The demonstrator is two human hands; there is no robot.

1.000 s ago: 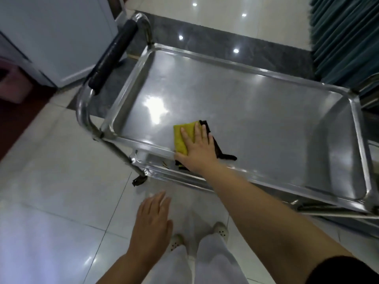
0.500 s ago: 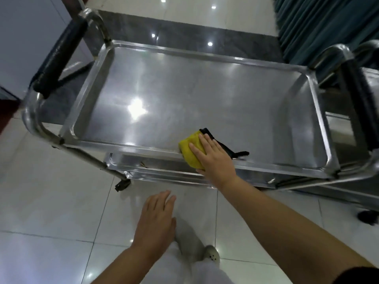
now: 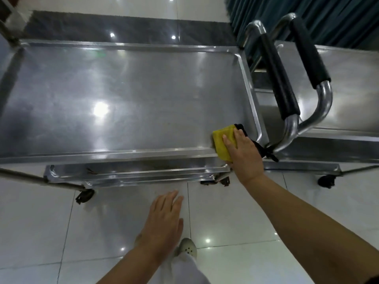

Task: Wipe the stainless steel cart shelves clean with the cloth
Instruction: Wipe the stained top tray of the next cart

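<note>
Stainless steel fills the head view: the cart's top shelf (image 3: 123, 99) is a shallow rimmed tray whose long axis runs left to right across the picture, with ceiling lights reflected in it. The cloth (image 3: 222, 140) sits at the near right corner of this shelf and laps over the near rim. It is a folded yellow pad with its longer side running from the near rim towards the far one, tilted slightly. A black part of it trails off to the right, towards the foot of the cart's black-sleeved handle (image 3: 279, 74).

The right hand (image 3: 245, 154) lies flat on the cloth with straight fingers pointing away from the person, pressing it down rather than curling round it. The left hand (image 3: 164, 220) holds nothing. Its fingers are straight and close together, and it hovers over the pale tiled floor (image 3: 41, 222), well apart from the cart.

A narrower lower shelf (image 3: 133, 171) shows under the near rim, with a caster (image 3: 85, 196) below it. A second steel cart (image 3: 348, 89) stands just beside the first on the right, its own black handle (image 3: 309, 50) close to the first cart's. A dark teal curtain (image 3: 307, 9) hangs behind them. A white perforated shoe (image 3: 187, 248) shows near the bottom.
</note>
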